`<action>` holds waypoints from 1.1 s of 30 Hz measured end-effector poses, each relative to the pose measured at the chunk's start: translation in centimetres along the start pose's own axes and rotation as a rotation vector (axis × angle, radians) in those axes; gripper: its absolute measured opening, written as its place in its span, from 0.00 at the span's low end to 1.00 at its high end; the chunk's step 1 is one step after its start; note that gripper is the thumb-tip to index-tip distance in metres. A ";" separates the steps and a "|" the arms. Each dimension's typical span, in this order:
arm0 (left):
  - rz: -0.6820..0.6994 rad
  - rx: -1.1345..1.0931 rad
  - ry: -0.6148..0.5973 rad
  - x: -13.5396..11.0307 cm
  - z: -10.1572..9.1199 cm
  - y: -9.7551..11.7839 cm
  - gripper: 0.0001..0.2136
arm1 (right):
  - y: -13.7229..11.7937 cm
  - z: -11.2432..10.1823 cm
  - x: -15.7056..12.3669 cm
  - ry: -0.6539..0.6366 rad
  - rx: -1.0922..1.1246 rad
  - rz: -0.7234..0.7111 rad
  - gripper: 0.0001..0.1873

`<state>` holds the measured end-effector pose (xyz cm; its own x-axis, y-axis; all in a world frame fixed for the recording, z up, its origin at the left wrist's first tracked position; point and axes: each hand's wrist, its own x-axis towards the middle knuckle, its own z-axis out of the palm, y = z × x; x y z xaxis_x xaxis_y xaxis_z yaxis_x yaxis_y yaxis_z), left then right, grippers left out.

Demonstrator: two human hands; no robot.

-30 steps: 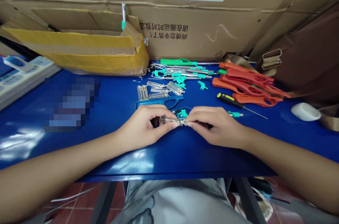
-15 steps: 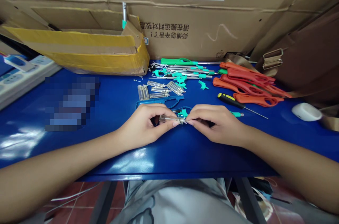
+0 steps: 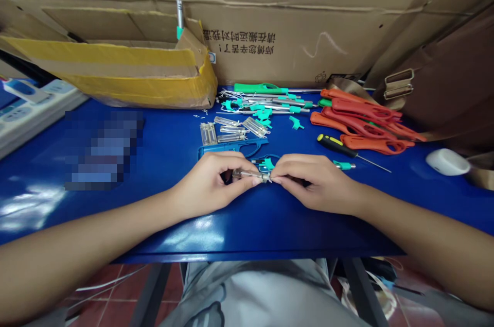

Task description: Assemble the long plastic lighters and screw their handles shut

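My left hand and my right hand meet over the blue table, both pinched on the same small clear plastic part with a metal end. The left fingers grip its clear body; the right fingertips pinch its metal tip. Just behind my hands lie a blue plastic handle and a small green piece.
Several clear parts, green-tipped metal rods, orange handles and a black-and-yellow screwdriver lie behind. A yellow-taped cardboard box is at back left, a white object at right, big cartons behind.
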<state>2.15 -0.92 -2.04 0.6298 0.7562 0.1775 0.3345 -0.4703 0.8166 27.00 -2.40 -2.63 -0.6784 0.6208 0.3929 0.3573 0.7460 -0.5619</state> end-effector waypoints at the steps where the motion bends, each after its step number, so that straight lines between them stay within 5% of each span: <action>1: 0.001 0.000 0.000 0.0 0.0 0.0 0.06 | 0.1 0.0 0.0 -0.002 -0.003 -0.003 0.07; 11: -0.020 0.009 0.055 -0.1 0.2 0.3 0.07 | -0.7 -0.5 0.0 0.031 0.010 0.114 0.04; 33: -0.046 0.002 0.081 0.0 0.3 0.1 0.06 | 0.0 -0.5 0.0 0.038 -0.028 0.019 0.07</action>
<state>2.35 -1.15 -2.08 0.5552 0.8112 0.1834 0.3635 -0.4350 0.8238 27.33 -2.28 -2.28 -0.6467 0.6430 0.4102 0.3876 0.7403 -0.5493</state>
